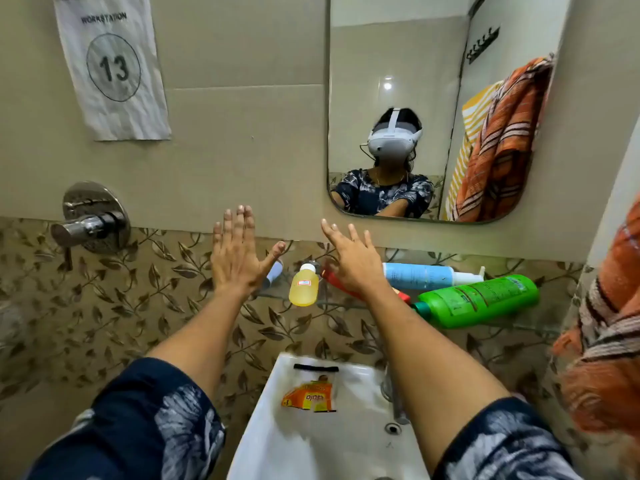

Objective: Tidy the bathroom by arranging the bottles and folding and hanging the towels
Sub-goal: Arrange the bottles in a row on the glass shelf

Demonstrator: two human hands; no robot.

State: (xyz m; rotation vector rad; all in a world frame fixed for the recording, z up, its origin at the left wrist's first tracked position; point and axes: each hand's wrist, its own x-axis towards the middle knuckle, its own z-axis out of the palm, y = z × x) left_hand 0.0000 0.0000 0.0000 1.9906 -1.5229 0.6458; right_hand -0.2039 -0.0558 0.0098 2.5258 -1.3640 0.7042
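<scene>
Both hands reach toward a glass shelf (519, 325) above the sink (311, 445), fingers spread wide and holding nothing. A small yellow bottle (304, 285) stands between the left hand (235, 258) and right hand (353, 261); blue (417, 276) and green (479, 301) bottles lie toppled right of the right hand.

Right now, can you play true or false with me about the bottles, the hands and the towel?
1. The green bottle lies on its side. True.
2. The left hand holds the yellow bottle. False: both hands are open and hold nothing.
3. The blue bottle stands upright. False: it lies flat.
4. An orange towel hangs at the right. True.
5. The right hand has spread fingers. True.
</scene>
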